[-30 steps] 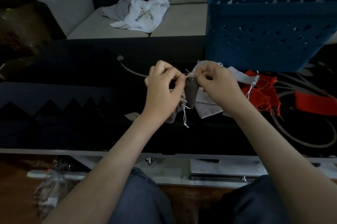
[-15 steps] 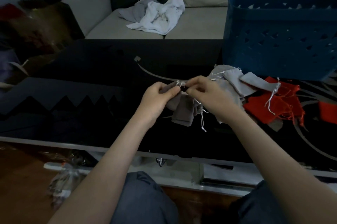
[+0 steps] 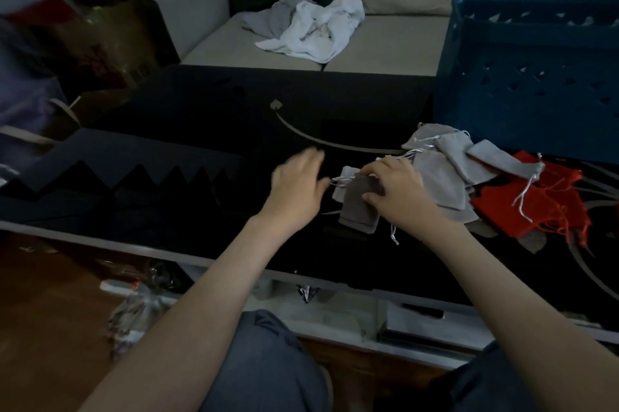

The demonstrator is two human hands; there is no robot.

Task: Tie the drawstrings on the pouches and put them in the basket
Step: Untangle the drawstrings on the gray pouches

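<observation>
- Black table (image 3: 201, 130): blue basket (image 3: 529, 76) far right, same as before.
- Grey pouch pile (image 3: 445, 177) & red pouches (image 3: 536, 207) just in front of it.
- R hand (image 3: 398, 197): fingers and thumb curled on grey pouch (image 3: 356, 210), now down on table, was held up.
- L hand (image 3: 298, 183): let go of drawstring (image 3: 341, 179), fingers loose, blurred.

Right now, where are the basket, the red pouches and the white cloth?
basket (image 3: 475, 116): head view, front wall.
red pouches (image 3: 552, 200): head view, pile's middle.
white cloth (image 3: 318, 29): head view, crumpled middle.
</observation>
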